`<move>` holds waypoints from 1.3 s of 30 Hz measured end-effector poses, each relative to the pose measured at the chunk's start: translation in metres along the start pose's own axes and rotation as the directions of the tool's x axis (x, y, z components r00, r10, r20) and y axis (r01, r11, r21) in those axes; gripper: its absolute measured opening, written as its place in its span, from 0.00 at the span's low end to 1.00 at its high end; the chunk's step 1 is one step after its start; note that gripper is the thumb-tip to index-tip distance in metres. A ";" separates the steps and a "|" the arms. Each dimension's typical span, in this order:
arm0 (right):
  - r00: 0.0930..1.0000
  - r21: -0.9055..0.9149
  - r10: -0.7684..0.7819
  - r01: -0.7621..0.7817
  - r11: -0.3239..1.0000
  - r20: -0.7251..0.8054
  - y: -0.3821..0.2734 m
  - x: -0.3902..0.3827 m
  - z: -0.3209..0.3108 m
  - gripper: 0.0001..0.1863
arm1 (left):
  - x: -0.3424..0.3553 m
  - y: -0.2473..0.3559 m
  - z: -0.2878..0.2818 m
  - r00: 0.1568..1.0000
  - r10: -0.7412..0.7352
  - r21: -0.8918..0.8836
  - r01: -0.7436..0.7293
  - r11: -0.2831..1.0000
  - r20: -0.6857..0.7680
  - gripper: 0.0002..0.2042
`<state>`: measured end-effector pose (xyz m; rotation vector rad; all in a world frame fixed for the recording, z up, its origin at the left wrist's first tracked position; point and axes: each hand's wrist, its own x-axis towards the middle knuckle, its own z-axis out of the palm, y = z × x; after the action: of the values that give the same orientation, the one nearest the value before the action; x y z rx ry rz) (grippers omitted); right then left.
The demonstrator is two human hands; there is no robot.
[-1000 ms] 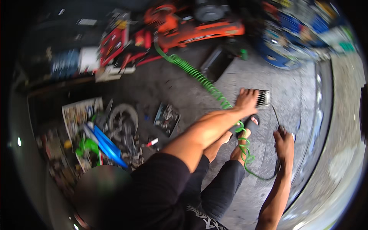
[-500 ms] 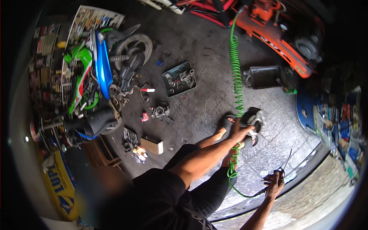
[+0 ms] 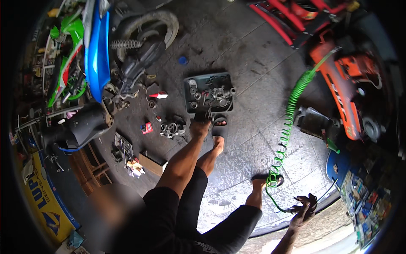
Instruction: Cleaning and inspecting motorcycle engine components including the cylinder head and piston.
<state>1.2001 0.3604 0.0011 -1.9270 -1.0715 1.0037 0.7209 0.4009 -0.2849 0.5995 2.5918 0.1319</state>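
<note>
My left hand (image 3: 200,126) reaches down at the near edge of a dark tray (image 3: 187,98), its knuckles uppermost. Its fingers are curled and dark; what they hold, if anything, I cannot make out. Inside the tray lie several greasy metal engine parts (image 3: 220,96). Out to the right, my right hand (image 3: 305,210) is closed around an air blow gun, mostly hidden by the dark fingers. A thin nozzle tube (image 3: 329,189) sticks out past them. The coiled green air hose (image 3: 288,122) runs to this hand from the orange compressor (image 3: 338,97).
At the left stands a partly stripped motorcycle with a blue panel (image 3: 98,51). A metal engine part (image 3: 172,127), a small red box (image 3: 146,128) and a cardboard box (image 3: 152,163) lie on the floor. A black pan (image 3: 315,122) sits by the compressor. Red metal frames (image 3: 292,21) stand at the back.
My left hand has moved left, from beside the hose to the tray; the round metal part it held no longer shows clearly. My feet stand wider apart, and the whole view has turned.
</note>
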 end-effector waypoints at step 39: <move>0.848 -0.293 0.462 -0.387 0.874 0.260 -0.027 0.003 0.242 0.14 | 0.103 0.064 0.194 0.970 0.210 0.058 -0.218 0.974 0.121 0.24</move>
<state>0.9815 0.4231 -0.0859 -2.3108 -0.9824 1.5474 0.7551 0.5006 -0.4875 0.8867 2.4241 0.0726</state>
